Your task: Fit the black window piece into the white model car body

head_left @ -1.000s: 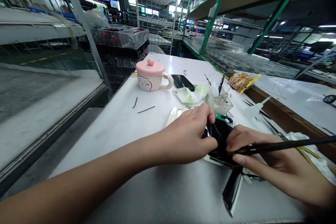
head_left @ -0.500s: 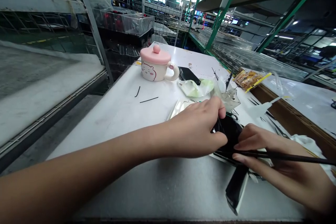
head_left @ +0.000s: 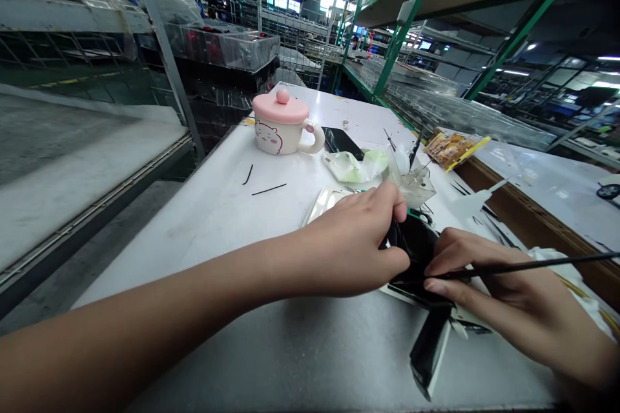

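In the head view, my right hand [head_left: 523, 310] pinches a thin black rod [head_left: 537, 265] between thumb and fingers. The rod's inner end meets a glossy black, white-edged piece [head_left: 419, 245] lying on the table. My left hand [head_left: 361, 239] is closed over the left side of this piece, its fingers curled down. What lies in that grip is mostly hidden; something dark shows between thumb and index finger. Toward me, a black strip with a white edge [head_left: 429, 352] sticks out below the piece. A white tray [head_left: 322, 203] is partly covered by my left hand.
A cream mug with pink lid [head_left: 281, 126] stands farther back, beside a dark phone-like slab [head_left: 343, 143]. Crumpled pale green wrapping [head_left: 356, 166], a white nozzle bottle [head_left: 475, 203] and a yellow-brown packet [head_left: 453, 148] lie around. Two black strips [head_left: 268, 189] rest left. A metal rack [head_left: 165, 51] borders the table.
The rod's outer end has tilted upward in my right hand. My left hand keeps its place on the piece. The whole view has shifted slightly.
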`<act>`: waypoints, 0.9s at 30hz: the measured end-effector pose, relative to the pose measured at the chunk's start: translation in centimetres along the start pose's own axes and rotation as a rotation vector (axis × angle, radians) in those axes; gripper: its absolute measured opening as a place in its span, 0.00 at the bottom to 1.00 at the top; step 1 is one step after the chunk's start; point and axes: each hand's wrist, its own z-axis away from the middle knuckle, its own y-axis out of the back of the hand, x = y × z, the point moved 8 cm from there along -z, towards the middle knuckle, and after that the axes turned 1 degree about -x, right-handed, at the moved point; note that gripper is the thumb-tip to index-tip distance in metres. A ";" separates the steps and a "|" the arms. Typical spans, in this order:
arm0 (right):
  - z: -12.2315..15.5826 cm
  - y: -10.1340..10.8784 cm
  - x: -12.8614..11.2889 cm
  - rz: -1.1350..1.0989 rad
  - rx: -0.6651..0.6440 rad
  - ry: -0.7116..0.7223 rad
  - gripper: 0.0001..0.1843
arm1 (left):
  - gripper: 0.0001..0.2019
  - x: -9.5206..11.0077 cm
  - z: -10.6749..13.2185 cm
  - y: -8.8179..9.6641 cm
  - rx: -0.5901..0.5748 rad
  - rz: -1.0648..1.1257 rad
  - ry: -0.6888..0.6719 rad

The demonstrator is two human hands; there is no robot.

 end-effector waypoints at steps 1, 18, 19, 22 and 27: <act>0.1 0.1 0.2 -0.001 -0.003 -0.017 0.02 | 0.10 0.0 0.0 0.0 0.012 0.002 0.001; 0.1 -0.3 -0.5 0.168 -0.043 0.062 0.05 | 0.09 0.1 0.1 0.2 0.094 -0.009 -0.017; 0.1 -0.2 -0.5 0.166 -0.041 0.062 0.05 | 0.09 0.1 0.1 0.1 0.102 -0.008 -0.015; 0.3 0.0 -0.4 0.144 -0.020 0.058 0.06 | 0.09 0.1 0.2 0.0 0.099 -0.004 -0.007; 0.8 0.5 0.2 0.110 0.022 0.027 0.07 | 0.09 0.0 0.2 0.0 0.097 -0.004 -0.006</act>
